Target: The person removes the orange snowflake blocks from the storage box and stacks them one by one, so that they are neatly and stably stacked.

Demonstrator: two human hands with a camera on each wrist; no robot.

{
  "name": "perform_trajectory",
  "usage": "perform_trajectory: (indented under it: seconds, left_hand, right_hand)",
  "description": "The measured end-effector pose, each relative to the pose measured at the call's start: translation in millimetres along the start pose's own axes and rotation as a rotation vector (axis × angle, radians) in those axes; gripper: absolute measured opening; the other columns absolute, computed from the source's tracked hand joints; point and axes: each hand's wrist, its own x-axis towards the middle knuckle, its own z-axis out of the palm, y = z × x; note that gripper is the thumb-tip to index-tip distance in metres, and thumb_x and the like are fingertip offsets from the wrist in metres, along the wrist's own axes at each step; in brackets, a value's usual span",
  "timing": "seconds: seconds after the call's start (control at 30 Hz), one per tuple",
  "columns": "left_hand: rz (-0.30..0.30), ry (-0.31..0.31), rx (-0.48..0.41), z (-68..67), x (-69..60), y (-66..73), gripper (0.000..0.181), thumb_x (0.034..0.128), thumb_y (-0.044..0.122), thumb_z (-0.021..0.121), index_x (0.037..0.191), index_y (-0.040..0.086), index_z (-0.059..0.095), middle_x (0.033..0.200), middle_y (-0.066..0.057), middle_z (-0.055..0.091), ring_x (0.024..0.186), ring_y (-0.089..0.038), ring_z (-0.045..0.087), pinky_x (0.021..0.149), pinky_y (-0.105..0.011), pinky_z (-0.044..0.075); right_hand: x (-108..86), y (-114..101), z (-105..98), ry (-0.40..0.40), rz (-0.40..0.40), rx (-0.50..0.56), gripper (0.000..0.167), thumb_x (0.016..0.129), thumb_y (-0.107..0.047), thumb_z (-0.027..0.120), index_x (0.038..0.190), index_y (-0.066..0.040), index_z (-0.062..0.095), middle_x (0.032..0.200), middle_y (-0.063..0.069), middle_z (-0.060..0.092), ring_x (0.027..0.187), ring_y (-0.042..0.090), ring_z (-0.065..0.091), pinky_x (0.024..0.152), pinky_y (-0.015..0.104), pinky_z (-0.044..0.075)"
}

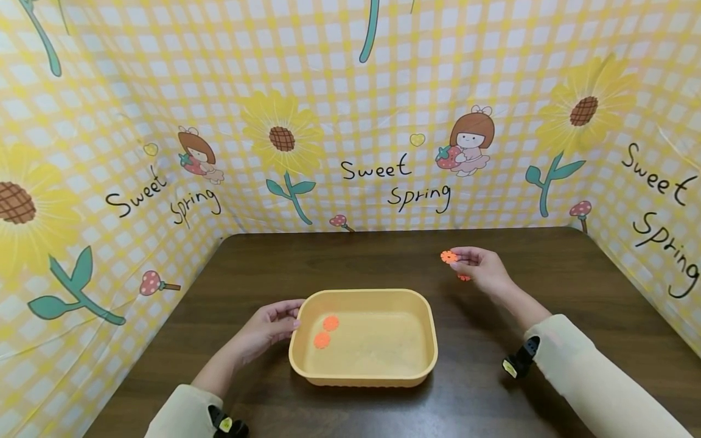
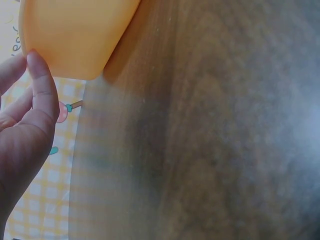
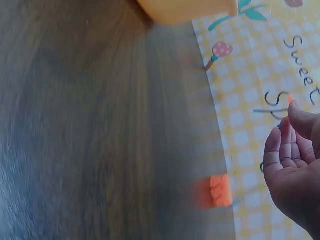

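A yellow plastic basin (image 1: 378,347) stands on the table with two orange flower-shaped discs, one (image 1: 331,323) touching or nearly touching the other (image 1: 322,339), at its left end. My left hand (image 1: 271,322) holds the basin's left rim, thumb on the near side. In the left wrist view a fingertip meets the basin wall (image 2: 75,40). Right of the basin, my right hand (image 1: 484,271) pinches another orange notched disc (image 1: 449,257) above the table. Below that hand, more orange pieces (image 1: 463,277) show partly; the right wrist view shows them as a small stack (image 3: 220,191).
A dark brown wooden table (image 1: 328,258) carries everything. Yellow checked cloth (image 1: 372,109) with printed flowers and lettering hangs along its back and sides. Each wrist wears a small black camera, one (image 1: 520,359) at the right sleeve.
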Motion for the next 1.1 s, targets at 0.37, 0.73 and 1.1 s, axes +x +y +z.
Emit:
perform_trajectory:
  seconds: [0.37, 0.73, 1.1]
  left_hand:
    - [0.008, 0.004, -0.002, -0.9, 2.4, -1.8, 0.056, 0.0933, 0.005, 0.063, 0.142, -0.010, 0.039, 0.111, -0.012, 0.052, 0.096, -0.015, 0.059, 0.084, -0.033, 0.054]
    - [0.028, -0.013, -0.003, -0.4, 1.4, -0.7, 0.057, 0.0937, 0.004, 0.063, 0.142, -0.012, 0.037, 0.110, -0.012, 0.052, 0.096, -0.014, 0.058, 0.083, -0.031, 0.054]
    - [0.027, -0.007, 0.006, -1.4, 0.6, -2.6, 0.056, 0.0940, 0.005, 0.063, 0.142, -0.011, 0.038, 0.111, -0.011, 0.052, 0.096, -0.015, 0.058, 0.084, -0.033, 0.054]
  right_hand:
    - [3.0, 22.6, -19.2, 0.057, -0.003, -0.082, 0.043, 0.092, -0.010, 0.068, 0.129, 0.008, 0.055, 0.112, 0.016, 0.059, 0.090, 0.009, 0.055, 0.081, 0.030, 0.054]
    - [10.2, 42.7, -33.3, 0.053, 0.035, -0.091, 0.044, 0.094, -0.016, 0.067, 0.129, 0.007, 0.054, 0.110, 0.013, 0.058, 0.088, 0.010, 0.054, 0.074, 0.023, 0.051]
    - [15.8, 53.1, -35.4, 0.033, 0.033, -0.131, 0.041, 0.094, -0.012, 0.065, 0.128, 0.009, 0.055, 0.109, 0.016, 0.057, 0.088, 0.011, 0.054, 0.071, 0.021, 0.050]
